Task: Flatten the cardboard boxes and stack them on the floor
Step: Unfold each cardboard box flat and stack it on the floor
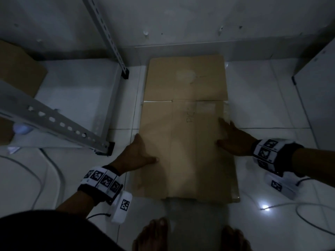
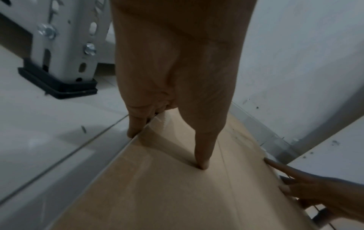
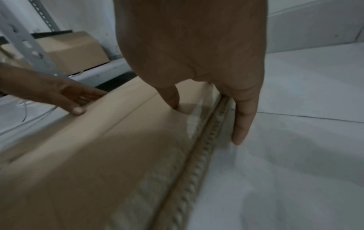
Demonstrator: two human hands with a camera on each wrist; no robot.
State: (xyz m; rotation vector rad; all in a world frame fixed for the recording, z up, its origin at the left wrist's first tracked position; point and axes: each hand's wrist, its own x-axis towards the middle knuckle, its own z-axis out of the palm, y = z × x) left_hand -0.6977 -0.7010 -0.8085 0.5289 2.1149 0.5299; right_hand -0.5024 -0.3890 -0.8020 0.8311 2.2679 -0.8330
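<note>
The flattened cardboard box (image 1: 184, 134) lies on the white tiled floor (image 1: 268, 98), long axis running from the person's feet toward the far wall — squarely between the hands. The left hand (image 1: 137, 156) grips its left edge, thumb on top; the right hand (image 1: 233, 140) grips its right edge likewise, equally near. A metal rack (image 1: 54, 120) stands left, holding another unflattened box (image 3: 76, 51).
</note>
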